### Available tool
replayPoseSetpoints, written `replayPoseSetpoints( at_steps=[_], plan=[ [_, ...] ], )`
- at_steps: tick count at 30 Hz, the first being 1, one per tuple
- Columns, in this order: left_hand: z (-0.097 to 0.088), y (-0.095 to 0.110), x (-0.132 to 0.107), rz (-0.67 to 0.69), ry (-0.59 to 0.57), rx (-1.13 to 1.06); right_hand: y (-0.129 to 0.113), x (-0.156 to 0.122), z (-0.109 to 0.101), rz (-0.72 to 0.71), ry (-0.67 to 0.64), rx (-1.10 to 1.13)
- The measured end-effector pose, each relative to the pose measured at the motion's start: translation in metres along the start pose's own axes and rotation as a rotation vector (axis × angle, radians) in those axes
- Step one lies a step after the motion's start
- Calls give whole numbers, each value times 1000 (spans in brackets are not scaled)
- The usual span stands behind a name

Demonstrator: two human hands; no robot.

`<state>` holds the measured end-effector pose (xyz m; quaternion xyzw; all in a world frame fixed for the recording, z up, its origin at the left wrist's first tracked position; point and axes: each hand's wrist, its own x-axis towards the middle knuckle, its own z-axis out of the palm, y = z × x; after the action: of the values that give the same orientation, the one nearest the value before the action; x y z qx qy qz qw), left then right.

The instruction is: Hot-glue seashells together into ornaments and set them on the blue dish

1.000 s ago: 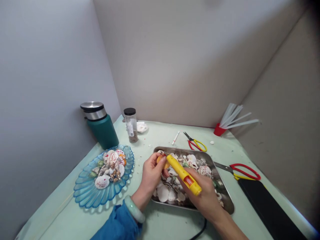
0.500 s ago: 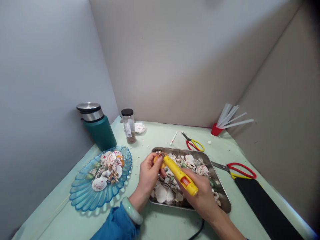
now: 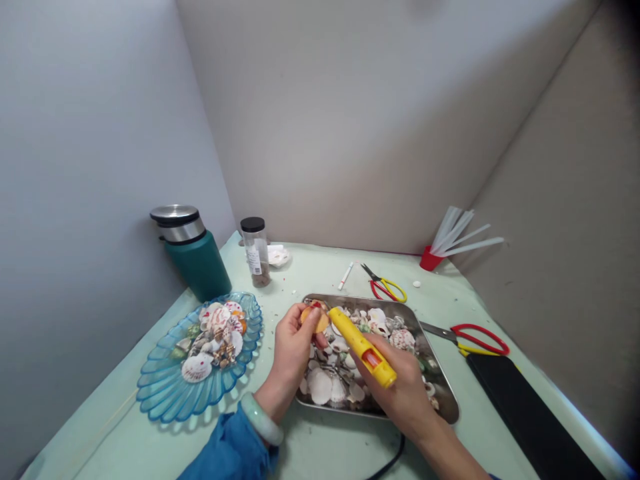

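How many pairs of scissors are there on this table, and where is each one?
2: small scissors beyond the metal tray, large scissors to its right. I see no others.

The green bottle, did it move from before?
No: the green bottle stands in the same spot beside the black-lidded jar.

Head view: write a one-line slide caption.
Left hand holding an orange piece, right hand gripping a yellow tool, over a metal tray of seashells.

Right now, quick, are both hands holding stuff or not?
Left hand: closed, pinching a flat, rounded orange piece.
Right hand: closed around a yellow, tube-shaped, plastic-looking tool.
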<state>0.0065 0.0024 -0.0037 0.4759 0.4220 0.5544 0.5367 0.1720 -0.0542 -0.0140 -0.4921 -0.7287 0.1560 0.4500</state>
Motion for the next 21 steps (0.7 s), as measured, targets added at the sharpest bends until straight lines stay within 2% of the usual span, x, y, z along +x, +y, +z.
replayPoseSetpoints(
  at_steps=[6, 16, 21],
  plan=[
    [1, 1, 0, -4, 9, -2, 0, 1, 1, -3, 21, 21],
    [3, -2, -1, -30, -68, 29, 1, 1, 3, -24, 29, 39],
    [2, 2, -1, -2, -33, 20, 0, 1, 1, -12, 26, 2]
  ],
)
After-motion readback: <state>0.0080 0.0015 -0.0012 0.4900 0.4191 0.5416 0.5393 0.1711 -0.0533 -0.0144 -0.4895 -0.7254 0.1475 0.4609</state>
